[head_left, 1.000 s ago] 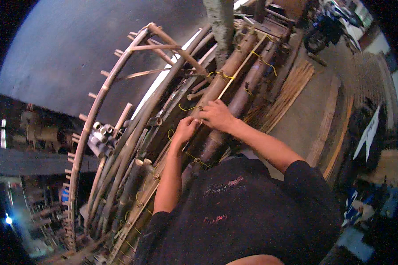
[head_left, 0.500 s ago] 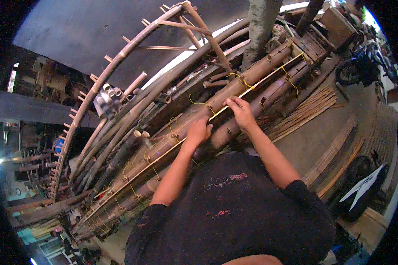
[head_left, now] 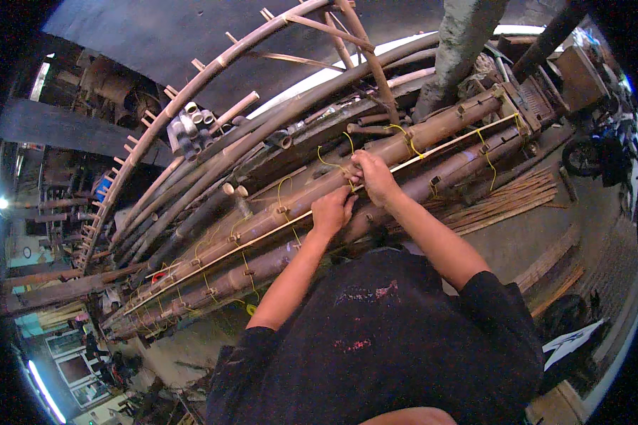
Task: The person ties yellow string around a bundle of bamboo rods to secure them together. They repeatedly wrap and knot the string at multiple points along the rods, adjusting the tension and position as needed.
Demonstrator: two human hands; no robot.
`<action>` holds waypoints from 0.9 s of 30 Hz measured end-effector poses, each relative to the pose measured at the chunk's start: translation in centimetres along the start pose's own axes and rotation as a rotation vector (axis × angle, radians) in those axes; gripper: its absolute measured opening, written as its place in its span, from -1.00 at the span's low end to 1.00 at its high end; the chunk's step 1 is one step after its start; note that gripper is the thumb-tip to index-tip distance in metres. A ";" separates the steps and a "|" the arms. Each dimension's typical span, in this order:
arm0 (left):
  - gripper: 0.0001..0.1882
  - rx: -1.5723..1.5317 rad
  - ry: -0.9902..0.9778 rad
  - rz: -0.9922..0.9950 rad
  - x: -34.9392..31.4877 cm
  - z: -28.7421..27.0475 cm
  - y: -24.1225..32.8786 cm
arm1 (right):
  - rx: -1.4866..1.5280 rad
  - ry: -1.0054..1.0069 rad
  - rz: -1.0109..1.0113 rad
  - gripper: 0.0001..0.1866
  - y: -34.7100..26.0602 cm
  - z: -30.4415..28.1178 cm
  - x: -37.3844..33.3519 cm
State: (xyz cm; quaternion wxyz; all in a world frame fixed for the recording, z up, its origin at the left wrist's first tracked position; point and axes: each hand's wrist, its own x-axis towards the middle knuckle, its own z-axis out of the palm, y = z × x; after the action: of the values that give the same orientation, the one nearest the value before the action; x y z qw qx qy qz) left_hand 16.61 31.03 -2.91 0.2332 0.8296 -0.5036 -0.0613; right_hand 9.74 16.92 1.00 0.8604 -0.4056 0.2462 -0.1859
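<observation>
- While both arms stretch forward from a dark shirt, the left hand and right hand work just beside each other over two long poles.
- Fingers curled, the right hand is closed on a yellow cord, one end of which stands up above the knuckles; the left hand's fingertips bend toward the cord below, though whether they pinch it cannot be told.
- The cord lies at the upper pole, with a loose end curving off to the left of the right hand.
- A thin pale strip runs between that pole and the lower pole, passing by the hands.
- Beyond, a pegged wooden frame leans near short pipes; thin sticks lie bundled on the floor at right.
</observation>
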 end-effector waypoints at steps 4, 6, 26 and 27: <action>-0.80 0.064 0.017 -0.006 0.0 0.2 0.1 | -0.094 0.026 -0.036 -0.73 0.2 1.0 -0.7; -0.82 0.078 0.006 -0.002 0.2 0.0 0.4 | -0.118 0.003 -0.043 -0.68 -0.1 0.9 -1.2; -0.78 -0.207 0.333 -0.286 -0.9 2.4 1.9 | -1.566 -0.550 -0.472 -0.69 -2.7 -4.0 6.2; -0.79 -0.210 0.362 -0.272 -1.0 2.7 1.7 | -1.067 -0.425 -0.646 -0.65 -1.0 -3.7 5.9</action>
State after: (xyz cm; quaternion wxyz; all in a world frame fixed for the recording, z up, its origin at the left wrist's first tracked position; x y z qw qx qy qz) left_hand 13.86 30.38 -4.69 0.3940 0.8585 -0.3283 0.0055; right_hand 12.26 11.05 -1.80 0.4723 -0.8577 -0.0047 -0.2032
